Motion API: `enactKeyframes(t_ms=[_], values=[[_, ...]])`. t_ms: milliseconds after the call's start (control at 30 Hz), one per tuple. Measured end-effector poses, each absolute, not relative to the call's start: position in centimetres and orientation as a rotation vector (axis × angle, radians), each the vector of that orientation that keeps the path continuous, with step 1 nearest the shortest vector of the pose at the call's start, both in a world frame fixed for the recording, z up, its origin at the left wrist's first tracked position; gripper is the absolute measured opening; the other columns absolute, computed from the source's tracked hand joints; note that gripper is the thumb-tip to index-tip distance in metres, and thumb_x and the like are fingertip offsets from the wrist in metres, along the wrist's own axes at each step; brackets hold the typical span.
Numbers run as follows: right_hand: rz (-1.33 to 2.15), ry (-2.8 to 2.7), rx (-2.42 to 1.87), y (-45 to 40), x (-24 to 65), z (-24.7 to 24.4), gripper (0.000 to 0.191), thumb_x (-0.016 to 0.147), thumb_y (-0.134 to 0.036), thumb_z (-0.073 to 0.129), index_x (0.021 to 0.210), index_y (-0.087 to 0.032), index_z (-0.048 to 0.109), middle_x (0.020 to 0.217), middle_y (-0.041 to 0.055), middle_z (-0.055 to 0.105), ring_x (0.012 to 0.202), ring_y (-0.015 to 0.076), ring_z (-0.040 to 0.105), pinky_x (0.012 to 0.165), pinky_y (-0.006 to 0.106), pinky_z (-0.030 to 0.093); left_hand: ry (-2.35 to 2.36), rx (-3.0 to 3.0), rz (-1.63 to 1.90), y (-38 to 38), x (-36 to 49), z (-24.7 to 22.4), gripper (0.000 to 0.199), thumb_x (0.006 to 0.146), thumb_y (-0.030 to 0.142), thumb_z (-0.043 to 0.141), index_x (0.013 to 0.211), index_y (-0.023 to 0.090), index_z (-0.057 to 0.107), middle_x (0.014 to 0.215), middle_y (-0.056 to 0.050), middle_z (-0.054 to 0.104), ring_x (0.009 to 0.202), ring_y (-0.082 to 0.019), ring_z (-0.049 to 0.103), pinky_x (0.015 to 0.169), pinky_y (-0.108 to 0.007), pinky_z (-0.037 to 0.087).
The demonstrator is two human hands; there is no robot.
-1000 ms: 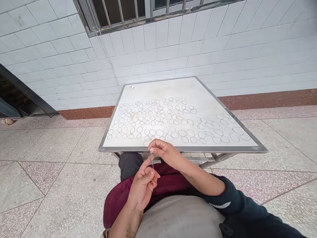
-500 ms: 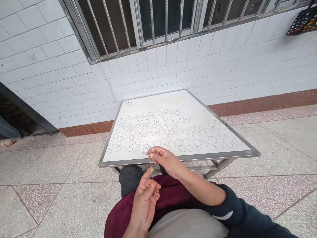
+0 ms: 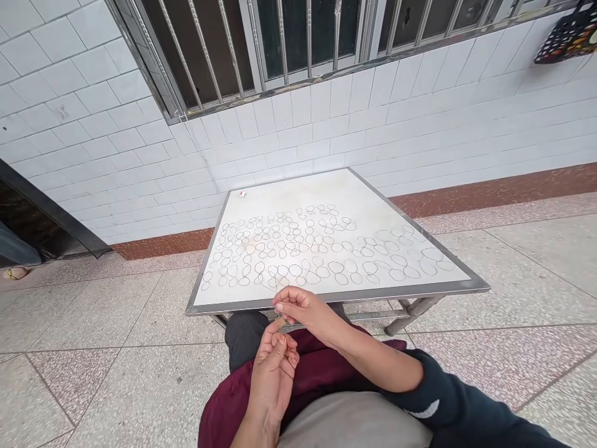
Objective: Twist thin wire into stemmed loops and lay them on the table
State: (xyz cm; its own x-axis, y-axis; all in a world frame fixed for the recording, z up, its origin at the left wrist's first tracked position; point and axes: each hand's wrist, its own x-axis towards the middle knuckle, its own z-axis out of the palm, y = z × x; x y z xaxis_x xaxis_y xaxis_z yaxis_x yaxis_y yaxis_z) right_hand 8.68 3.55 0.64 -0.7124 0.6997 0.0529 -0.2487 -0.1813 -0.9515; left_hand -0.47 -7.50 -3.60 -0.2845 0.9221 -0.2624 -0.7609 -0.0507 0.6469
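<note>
at the near edge of the table (image 3: 433,289), the two hands of the seated person come together above the lap, fingertips close to one another. the right hand (image 3: 301,309) reaches in with thumb and forefinger pinched on what looks like a thin strand (image 3: 280,315); only a short, faint bit of it shows below the fingertips. the left hand (image 3: 274,367) sits lower, palm turned upward, fingers curled in toward the thumb, and its raised forefinger, with something tan about the tip, comes right up by the strand. whether the left hand grips the strand as well i can't tell from where i stand, it's so fine.

across the white tabletop, thin dark loops (image 3: 329,244) lie in rough rows, many in touching pairs like figure eights, the nearest just beyond the right hand. a small white and red object (image 3: 242,195) sits near the far left corner. maroon cloth (image 3: 228,398) covers the lap, and a dark sleeve (image 3: 457,398) ends near the right elbow. behind the table is a white tiled wall (image 3: 275,143) with a barred window (image 3: 308,37), and a dotted bag (image 3: 559,43) hangs off to the right.
</note>
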Motion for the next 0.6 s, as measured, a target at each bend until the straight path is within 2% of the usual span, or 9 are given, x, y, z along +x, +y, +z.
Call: enactKeyframes(t_ms=[233,400,467,600], values=[[1.823,-1.367,-0.639,3.8,8.2,0.2,0.026,0.076,-0.043,0.070,0.084,-0.019,0.063,0.072,-0.0037,0.056,0.055,0.0079,0.047,0.056,0.024,0.040,0.881,0.253,1.540,-7.1,-0.4,-3.7,0.036,0.074,0.020,0.078,0.108,0.019,0.068,0.075,0.000,0.062,0.065,-0.007,0.056,0.063,-0.016,0.045],[1.527,-1.372,-0.832,9.7,10.2,0.1,0.025,0.075,-0.042,0.066,0.082,-0.018,0.062,0.073,-0.0008,0.059,0.061,0.0104,0.052,0.057,0.024,0.045,1.010,0.228,1.396,-7.0,-2.2,-6.8,0.039,0.069,0.019,0.081,0.106,0.021,0.070,0.076,-0.001,0.064,0.066,-0.008,0.059,0.063,-0.016,0.048],[1.382,-1.378,-0.947,14.0,12.9,0.6,0.023,0.076,-0.039,0.064,0.083,-0.018,0.061,0.076,-0.0002,0.060,0.065,0.0108,0.054,0.059,0.024,0.047,0.993,0.159,1.443,-6.7,-3.5,-8.8,0.045,0.066,0.014,0.082,0.108,0.023,0.070,0.074,0.000,0.063,0.061,-0.006,0.058,0.060,-0.014,0.047],[1.108,-1.385,-1.202,23.1,19.8,2.3,0.013,0.082,-0.029,0.062,0.084,-0.016,0.060,0.079,0.0008,0.060,0.070,0.0104,0.055,0.065,0.024,0.049,0.937,0.035,1.447,-5.4,-6.2,-12.2,0.074,0.056,0.006,0.086,0.120,0.036,0.064,0.063,0.005,0.059,0.052,-0.003,0.055,0.052,-0.011,0.045]])
